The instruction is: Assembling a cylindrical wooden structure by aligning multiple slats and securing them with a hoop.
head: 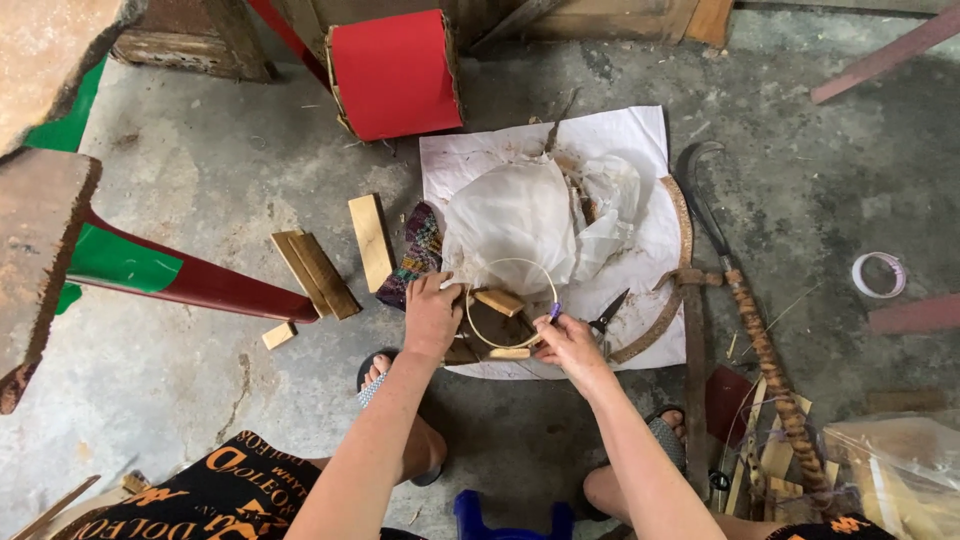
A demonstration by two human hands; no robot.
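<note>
Head view, one entry: thin pale bent-cane hoop (510, 303), lying on a white paper sheet (640, 140) on the concrete floor. Left hand (432, 315) presses its rim, grip closed over the cane beside a small tan wood block (498, 301). Right hand (570, 340) pinches the opposite rim near a purple tip (555, 311). Black scissors (608, 312) lie just beside the right fingers; a curved sickle with wrapped handle (745, 300) sits near. Risks, as judged: the hoop may spring open if either pinch slackens; fingers may brush the blades; crumpled white plastic (520, 215) may snag the cane.
</note>
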